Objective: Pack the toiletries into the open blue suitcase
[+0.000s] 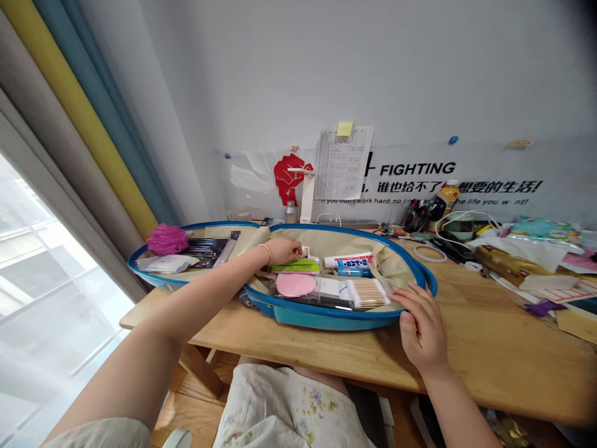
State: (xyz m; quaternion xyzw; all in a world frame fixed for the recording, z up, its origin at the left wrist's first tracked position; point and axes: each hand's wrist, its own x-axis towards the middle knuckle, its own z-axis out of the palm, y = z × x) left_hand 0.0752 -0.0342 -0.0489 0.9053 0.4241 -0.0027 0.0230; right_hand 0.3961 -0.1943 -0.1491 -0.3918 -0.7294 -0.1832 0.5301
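Seemingly mid-sorting: in the head view the left hand (283, 250) pinches a small white tube (305, 252) inside the blue suitcase (326, 318), a green packet (295, 267) just beneath the grip, toothpaste (349, 260) beside it. The right hand (422, 326) lies flat, released, against the rim. Lifting the tube calls for clearing both.
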